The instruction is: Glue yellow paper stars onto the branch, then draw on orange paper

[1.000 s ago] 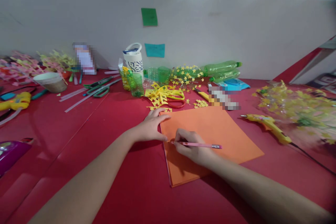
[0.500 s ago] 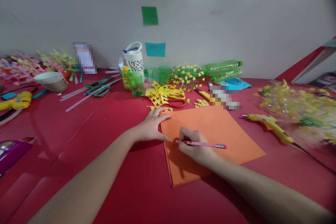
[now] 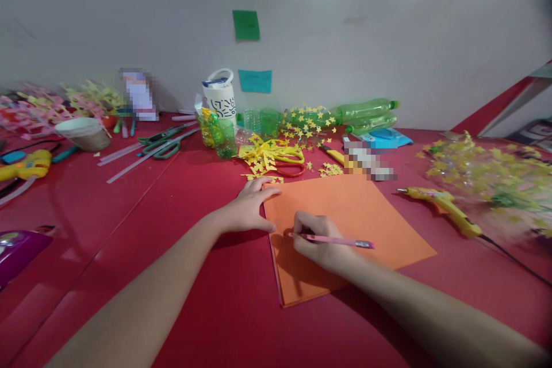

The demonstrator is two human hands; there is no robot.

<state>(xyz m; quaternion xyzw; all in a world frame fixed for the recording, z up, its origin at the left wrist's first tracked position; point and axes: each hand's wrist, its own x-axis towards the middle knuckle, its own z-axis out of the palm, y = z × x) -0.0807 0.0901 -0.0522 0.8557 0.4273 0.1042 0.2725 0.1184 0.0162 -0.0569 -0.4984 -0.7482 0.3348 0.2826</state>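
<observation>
A stack of orange paper lies at a slant on the red table. My right hand rests on it, fingers pinched around a pink pencil whose tip meets the sheet near its left edge. The pencil's eraser end points right. At the paper's left edge my left hand lies with fingers spread, thumb and fingertips touching the sheet. Just beyond the paper are yellow paper star scraps and scissors with yellow and red handles.
On the right lies a yellow glue gun with its cord, beside star-covered decorations. Green plastic bottles, a white tumbler and green-handled scissors stand or lie toward the wall. Another yellow glue gun is at left.
The pencil's eraser end has shifted very slightly right and down, with a tiny movement of my right hand. My left hand and the paper stay in place.
</observation>
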